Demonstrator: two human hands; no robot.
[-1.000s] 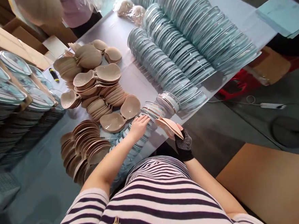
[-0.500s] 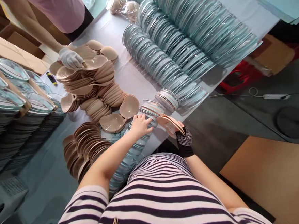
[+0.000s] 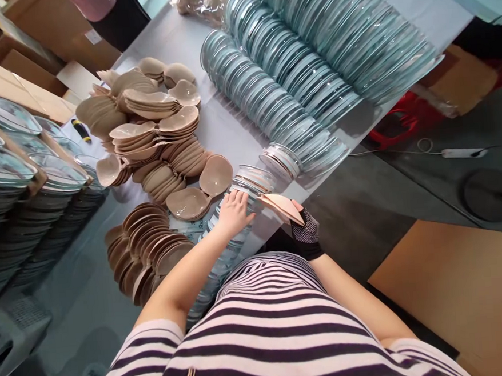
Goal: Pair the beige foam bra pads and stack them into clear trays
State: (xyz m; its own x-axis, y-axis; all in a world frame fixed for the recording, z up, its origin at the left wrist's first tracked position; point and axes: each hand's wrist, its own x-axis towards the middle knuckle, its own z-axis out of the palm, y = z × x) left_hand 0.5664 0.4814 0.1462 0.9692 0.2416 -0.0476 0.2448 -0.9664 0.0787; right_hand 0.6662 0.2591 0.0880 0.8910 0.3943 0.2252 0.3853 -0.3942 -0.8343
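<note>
- The right hand, in a black dotted fingerless glove, has its fingers closed on a pale beige, curved, cup-shaped piece near the desk's edge; a loosened pinch could drop it to the floor.
- The bare left hand has its fingers spread and resting on a row of clear, round plastic cases; uneven pressure might skew the row.
- Near the left forearm, a leaning stack of brown-beige double cups could slump if an elbow brushed it.
- Beyond, long rows of clear, bluish round plastic cases lie on edge; those at the desk's rim might slide off if bumped. Their contents cannot be made out.
- A crinkled transparent plastic bag at the far side holds rounded beige pieces.
- Brown cardboard boxes stand beyond the far left; their insides are unclear.
</note>
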